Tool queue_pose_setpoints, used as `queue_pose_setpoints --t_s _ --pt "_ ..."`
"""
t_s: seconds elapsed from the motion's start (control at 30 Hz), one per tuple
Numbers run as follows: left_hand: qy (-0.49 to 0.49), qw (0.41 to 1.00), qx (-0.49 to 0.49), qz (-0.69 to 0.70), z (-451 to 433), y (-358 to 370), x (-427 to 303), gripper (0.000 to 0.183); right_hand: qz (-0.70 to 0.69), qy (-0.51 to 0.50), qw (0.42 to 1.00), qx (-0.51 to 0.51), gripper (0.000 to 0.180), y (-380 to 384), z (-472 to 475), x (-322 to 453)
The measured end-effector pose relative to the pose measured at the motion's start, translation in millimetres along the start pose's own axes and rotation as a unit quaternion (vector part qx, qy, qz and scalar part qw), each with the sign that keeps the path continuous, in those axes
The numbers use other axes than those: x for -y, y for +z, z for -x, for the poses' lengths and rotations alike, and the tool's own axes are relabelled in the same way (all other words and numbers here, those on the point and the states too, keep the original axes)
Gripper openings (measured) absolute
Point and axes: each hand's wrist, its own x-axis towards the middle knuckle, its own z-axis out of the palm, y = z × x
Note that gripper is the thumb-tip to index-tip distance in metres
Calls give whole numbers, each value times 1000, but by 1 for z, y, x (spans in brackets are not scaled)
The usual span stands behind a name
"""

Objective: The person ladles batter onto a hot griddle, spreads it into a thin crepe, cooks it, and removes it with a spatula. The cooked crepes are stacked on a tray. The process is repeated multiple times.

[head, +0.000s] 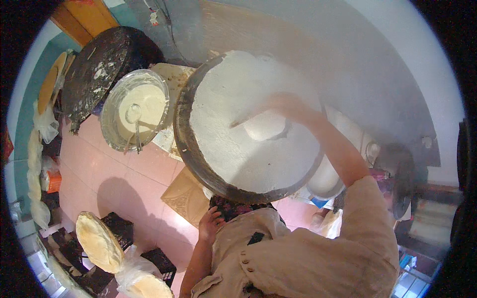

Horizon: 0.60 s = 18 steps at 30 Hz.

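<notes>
A large round griddle [186, 138] with a dark rim stands before me, its top covered by a layer of white batter [231, 164]. My right hand [281, 106] reaches across the middle, blurred by steam. Its fingers look closed on a pale rounded tool [265, 128], seemingly a batter spreader, low over the batter. A thin brown tip points left from the hand; steam hides whether it is a finger or part of the tool. Beside my waist, near the dark patterned cloth [242, 210] below the griddle, my left hand [211, 224] hangs with loosely bent fingers and no visible object.
Left of the griddle, a metal basin [108, 123] holds batter and a metal ladle [134, 113]. A big dark lid [97, 74] leans behind it. Another basin [324, 184] stands at the right. Stacked pale flatbreads [98, 242] lie lower left. Steam clouds the upper right.
</notes>
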Motion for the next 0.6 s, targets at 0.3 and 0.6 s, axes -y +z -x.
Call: queue_pose_setpoints --t_s 0.3,0.6 --pt "-21 1000 19 0 -1 3 -7 38 -23 158 986 -39 35 -21 116 -28" --pt "-55 993 71 -76 -28 3 -19 47 -29 385 901 -196 38 21 143 1"
